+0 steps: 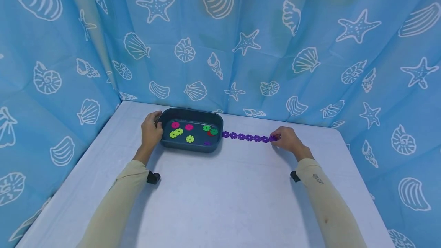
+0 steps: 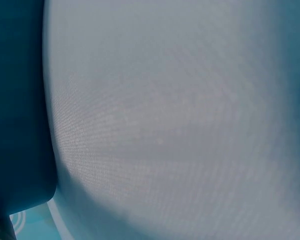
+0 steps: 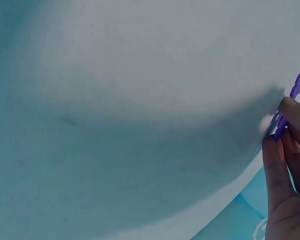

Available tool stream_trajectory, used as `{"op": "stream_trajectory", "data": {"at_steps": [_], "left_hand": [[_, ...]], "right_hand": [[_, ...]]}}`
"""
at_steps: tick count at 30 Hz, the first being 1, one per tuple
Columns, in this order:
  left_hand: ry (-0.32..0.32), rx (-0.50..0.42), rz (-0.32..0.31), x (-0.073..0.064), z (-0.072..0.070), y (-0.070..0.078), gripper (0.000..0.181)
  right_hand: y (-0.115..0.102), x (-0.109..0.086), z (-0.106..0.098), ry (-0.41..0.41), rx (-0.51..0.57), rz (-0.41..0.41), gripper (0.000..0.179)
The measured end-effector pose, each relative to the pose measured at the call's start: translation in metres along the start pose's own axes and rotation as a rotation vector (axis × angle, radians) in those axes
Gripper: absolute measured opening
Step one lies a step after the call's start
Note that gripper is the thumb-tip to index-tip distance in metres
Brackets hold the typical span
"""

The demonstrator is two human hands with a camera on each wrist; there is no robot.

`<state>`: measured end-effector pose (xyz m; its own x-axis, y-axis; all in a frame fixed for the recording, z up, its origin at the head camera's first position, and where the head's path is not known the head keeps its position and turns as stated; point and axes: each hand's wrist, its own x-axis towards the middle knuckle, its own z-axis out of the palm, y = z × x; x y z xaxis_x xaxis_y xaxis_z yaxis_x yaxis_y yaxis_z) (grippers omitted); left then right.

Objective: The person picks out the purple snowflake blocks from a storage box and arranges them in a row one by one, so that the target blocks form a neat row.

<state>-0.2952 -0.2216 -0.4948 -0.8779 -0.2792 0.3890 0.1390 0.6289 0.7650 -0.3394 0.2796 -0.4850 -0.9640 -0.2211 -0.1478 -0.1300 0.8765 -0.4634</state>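
A dark blue-grey plastic basin (image 1: 191,147) stands toward the back left of the white table. My left hand (image 1: 151,130) grips its left end, thumb at the rim. Inside lie loose notched plastic discs: pink discs (image 1: 189,127), yellow-green discs (image 1: 190,139), green discs (image 1: 206,128), a red disc and a purple disc (image 1: 208,143). From the basin's right side a straight chain of purple notched discs (image 1: 249,137) runs rightward. My right hand (image 1: 287,139) pinches the chain's right end between thumb and fingers; the right wrist view shows the purple chain (image 3: 297,84) edge-on there.
A white cloth covers the table (image 1: 220,202). Blue curtains with white shells and starfish (image 1: 213,49) hang behind it and along both sides. Each forearm wears a sleeve, with a black wrist mount (image 1: 153,177) on the inner side of the left one.
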Motion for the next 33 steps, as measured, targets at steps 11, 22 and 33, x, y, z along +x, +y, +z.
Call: {"op": "stream_trajectory", "data": {"at_steps": [11,22,33], "left_hand": [[0.005,-0.017,0.013,-0.001,0.0,-0.001,0.039],[0.019,-0.03,0.04,0.0,-0.001,-0.002,0.038],[0.021,-0.026,0.041,0.0,-0.001,-0.002,0.038]], "right_hand": [[0.0,0.002,0.0,-0.024,-0.017,-0.018,0.033],[-0.002,0.003,-0.001,-0.044,-0.023,0.015,0.035],[-0.021,0.01,-0.002,0.018,0.028,-0.019,0.035]]}}
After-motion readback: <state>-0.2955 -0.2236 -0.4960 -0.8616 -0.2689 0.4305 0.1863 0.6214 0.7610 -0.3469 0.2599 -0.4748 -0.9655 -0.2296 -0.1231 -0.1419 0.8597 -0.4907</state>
